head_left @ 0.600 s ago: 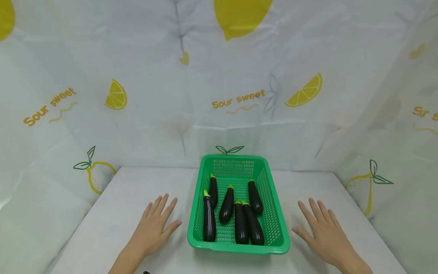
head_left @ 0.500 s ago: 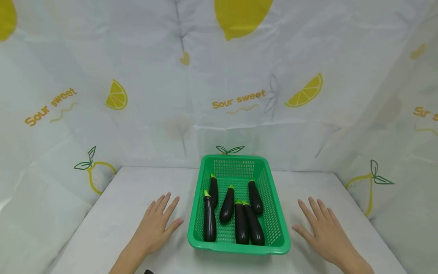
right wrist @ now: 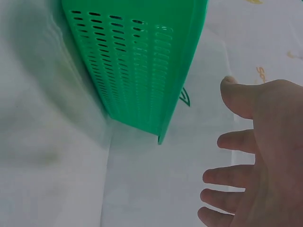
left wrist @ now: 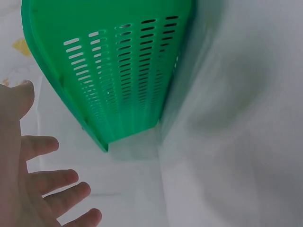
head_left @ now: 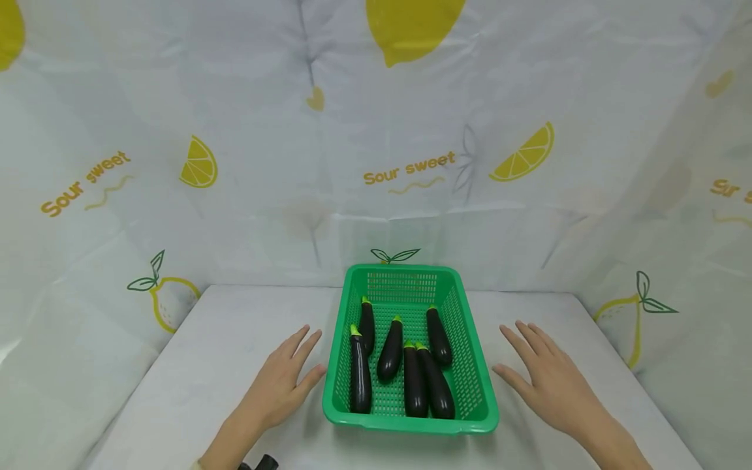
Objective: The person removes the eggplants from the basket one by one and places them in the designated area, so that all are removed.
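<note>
A green slotted basket [head_left: 411, 425] stands on the white table, with several dark eggplants [head_left: 414, 385] with green tips lying in it. Just left of the basket is my left hand [head_left: 281, 385], fingers spread and holding nothing. My right hand [head_left: 552, 385] is spread in the same way off the basket's right side. The left wrist view shows the basket's side wall [left wrist: 128, 71] beside my left hand [left wrist: 38, 179], with a gap between them. A gap also separates the wall [right wrist: 137, 71] from my right hand [right wrist: 265, 156] in the right wrist view.
A white sheet [head_left: 264, 215] printed with lemons and lettering hangs behind the table [head_left: 235, 326] and along both sides. A small black object [head_left: 267, 462] shows at the bottom edge, by my left wrist.
Both hands have moved inward, closer to the basket's sides, and my left hand has turned somewhat. More of the black object by my left wrist shows. The basket and eggplants have stayed in place.
</note>
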Tool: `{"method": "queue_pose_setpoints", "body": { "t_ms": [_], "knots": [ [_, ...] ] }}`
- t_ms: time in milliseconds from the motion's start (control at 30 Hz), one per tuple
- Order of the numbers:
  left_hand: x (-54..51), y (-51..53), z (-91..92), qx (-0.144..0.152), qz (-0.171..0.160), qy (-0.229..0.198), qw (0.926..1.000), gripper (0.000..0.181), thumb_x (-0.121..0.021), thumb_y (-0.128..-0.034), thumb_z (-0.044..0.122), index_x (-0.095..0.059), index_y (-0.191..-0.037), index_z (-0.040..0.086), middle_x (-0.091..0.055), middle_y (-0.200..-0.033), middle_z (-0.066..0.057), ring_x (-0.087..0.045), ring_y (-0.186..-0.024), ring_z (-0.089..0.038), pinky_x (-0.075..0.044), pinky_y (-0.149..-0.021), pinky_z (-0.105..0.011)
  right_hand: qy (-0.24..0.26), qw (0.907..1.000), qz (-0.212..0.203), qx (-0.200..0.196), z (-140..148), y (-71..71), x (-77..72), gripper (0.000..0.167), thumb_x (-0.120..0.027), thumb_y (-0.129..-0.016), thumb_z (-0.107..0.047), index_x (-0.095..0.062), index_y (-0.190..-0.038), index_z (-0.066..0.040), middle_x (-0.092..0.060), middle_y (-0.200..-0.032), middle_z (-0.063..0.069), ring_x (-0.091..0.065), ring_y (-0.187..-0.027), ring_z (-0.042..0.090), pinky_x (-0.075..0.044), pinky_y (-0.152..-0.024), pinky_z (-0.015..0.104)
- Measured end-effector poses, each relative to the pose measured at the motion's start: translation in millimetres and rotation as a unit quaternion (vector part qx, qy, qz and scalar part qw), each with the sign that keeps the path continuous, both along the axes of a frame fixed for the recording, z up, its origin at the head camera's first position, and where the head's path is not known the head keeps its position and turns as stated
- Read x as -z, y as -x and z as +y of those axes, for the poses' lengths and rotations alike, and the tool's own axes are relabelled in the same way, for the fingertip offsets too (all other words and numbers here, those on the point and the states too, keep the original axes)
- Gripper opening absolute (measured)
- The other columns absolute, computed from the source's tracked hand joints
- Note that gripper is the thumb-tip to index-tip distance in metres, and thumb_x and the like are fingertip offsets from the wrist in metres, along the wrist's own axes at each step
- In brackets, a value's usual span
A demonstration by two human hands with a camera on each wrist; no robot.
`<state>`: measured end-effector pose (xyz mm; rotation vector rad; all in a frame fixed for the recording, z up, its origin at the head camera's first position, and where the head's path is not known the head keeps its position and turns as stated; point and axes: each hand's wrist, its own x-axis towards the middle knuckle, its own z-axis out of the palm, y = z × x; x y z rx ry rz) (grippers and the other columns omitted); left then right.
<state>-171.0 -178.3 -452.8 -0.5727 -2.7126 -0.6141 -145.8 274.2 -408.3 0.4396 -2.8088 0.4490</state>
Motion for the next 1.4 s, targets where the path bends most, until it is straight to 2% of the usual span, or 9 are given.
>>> {"method": "queue_pose_setpoints", "body": {
  "t_ms": [167, 333, 433, 600, 733, 900, 1000, 1267, 1400],
  "knots": [
    [0.3, 1.4, 6.5, 0.002, -0.033, -0.035, 0.9989, 0.062, -0.057, -0.1022, 0.048, -0.045, -0.155, 0.019, -0.04, -0.159, -0.014, -0.043, -0.141, -0.039, -0.039, -0.107, -0.064, 0.012, 0.9999, -0.003, -0.009, -12, 0.9, -11.2, 0.067, -0.061, -0.101, -0.047, -0.046, -0.151, -0.006, -0.042, -0.151, 0.027, -0.038, -0.137, 0.049, -0.034, -0.103, 0.07],
    [3.5, 5.6, 14.5, 0.011, -0.091, -0.097, 0.9911, 0.064, -0.057, -0.1009, 0.052, -0.044, -0.156, 0.021, -0.039, -0.159, -0.011, -0.045, -0.139, -0.038, -0.041, -0.104, -0.067, 0.021, 0.9996, 0.006, -0.019, -24, 1.6, -19.7, 0.063, -0.062, -0.101, -0.045, -0.049, -0.149, -0.005, -0.049, -0.145, 0.025, -0.046, -0.131, 0.047, -0.04, -0.1, 0.068],
    [6.2, 9.4, 19.3, 0.023, -0.124, -0.142, 0.9819, 0.063, -0.058, -0.1009, 0.051, -0.044, -0.155, 0.022, -0.041, -0.156, -0.007, -0.048, -0.137, -0.034, -0.044, -0.104, -0.061, 0.023, 0.9993, 0.011, -0.028, -31, 3.0, -24.0, 0.062, -0.062, -0.101, -0.044, -0.05, -0.148, -0.006, -0.051, -0.144, 0.024, -0.048, -0.129, 0.045, -0.043, -0.098, 0.067],
    [10.5, 15.3, 26.1, 0.045, -0.161, -0.212, 0.9628, 0.058, -0.062, -0.1018, 0.039, -0.045, -0.154, 0.02, -0.048, -0.148, -0.005, -0.055, -0.127, -0.027, -0.051, -0.101, -0.048, 0.024, 0.9988, 0.013, -0.042, -41, 5.8, -28.7, 0.061, -0.064, -0.1, -0.044, -0.052, -0.147, -0.006, -0.053, -0.141, 0.021, -0.051, -0.127, 0.042, -0.047, -0.096, 0.064],
    [13.3, 18.2, 28.8, 0.049, -0.182, -0.251, 0.9495, 0.057, -0.064, -0.1017, 0.034, -0.046, -0.153, 0.016, -0.051, -0.143, -0.009, -0.058, -0.124, -0.029, -0.053, -0.099, -0.044, 0.029, 0.9983, 0.006, -0.05, -49, 7.9, -31.0, 0.06, -0.064, -0.1, -0.044, -0.053, -0.146, -0.007, -0.054, -0.14, 0.02, -0.052, -0.126, 0.041, -0.049, -0.095, 0.063],
    [17.1, 21.9, 29.7, 0.051, -0.212, -0.301, 0.9284, 0.058, -0.066, -0.1006, 0.033, -0.045, -0.152, 0.015, -0.05, -0.146, -0.012, -0.054, -0.129, -0.033, -0.052, -0.1, -0.046, 0.045, 0.9971, -0.01, -0.06, -59, 11.8, -34.2, 0.061, -0.064, -0.099, -0.046, -0.054, -0.145, -0.007, -0.055, -0.14, 0.019, -0.054, -0.126, 0.04, -0.051, -0.094, 0.062],
    [19.4, 23.3, 30.3, 0.052, -0.217, -0.322, 0.92, 0.058, -0.067, -0.0998, 0.031, -0.046, -0.151, 0.016, -0.05, -0.148, -0.012, -0.053, -0.131, -0.035, -0.051, -0.101, -0.046, 0.051, 0.9963, -0.022, -0.065, -67, 14.5, -36.3, 0.063, -0.063, -0.099, -0.049, -0.054, -0.146, -0.008, -0.055, -0.14, 0.018, -0.055, -0.126, 0.039, -0.051, -0.094, 0.061],
    [23.6, 25.2, 36.2, 0.059, -0.22, -0.355, 0.9067, 0.057, -0.069, -0.0989, 0.027, -0.047, -0.15, 0.017, -0.051, -0.147, -0.012, -0.054, -0.131, -0.035, -0.051, -0.101, -0.048, 0.037, 0.9942, -0.065, -0.077, -85, 21.1, -34.4, 0.065, -0.064, -0.098, -0.051, -0.054, -0.145, -0.008, -0.056, -0.139, 0.016, -0.058, -0.123, 0.037, -0.055, -0.09, 0.057],
    [24.3, 26.3, 39.0, 0.058, -0.219, -0.352, 0.908, 0.055, -0.067, -0.1, 0.026, -0.047, -0.15, 0.018, -0.051, -0.147, -0.013, -0.053, -0.131, -0.036, -0.049, -0.101, -0.056, 0.013, 0.9932, -0.07, -0.092, -91, 25.3, -27.4, 0.062, -0.065, -0.098, -0.047, -0.055, -0.143, -0.007, -0.056, -0.138, 0.015, -0.06, -0.12, 0.035, -0.056, -0.088, 0.053]
  ]
}}
